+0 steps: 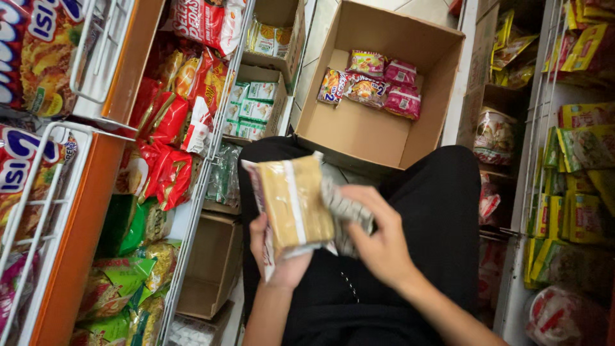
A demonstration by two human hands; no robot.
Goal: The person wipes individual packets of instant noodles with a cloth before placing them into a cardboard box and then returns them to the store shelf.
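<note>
My left hand [277, 255] holds a stack of noodle packets [291, 202] from below, their pale backs with a white seam facing up. My right hand [377, 234] grips the right side of the same stack, fingers over a grey crinkled packet edge [346, 210]. Both hands are over my lap in black trousers [426, 211]. Ahead on the floor stands an open cardboard box [359, 128] with several pink and yellow packets [375, 80] at its far end.
Left, white wire shelves [192, 211] hold red, green and orange snack packets. Right, another wire rack [538, 160] carries yellow-green packets. Smaller cardboard boxes [211, 266] sit low beside the left shelf, one with green-white packets [253, 106].
</note>
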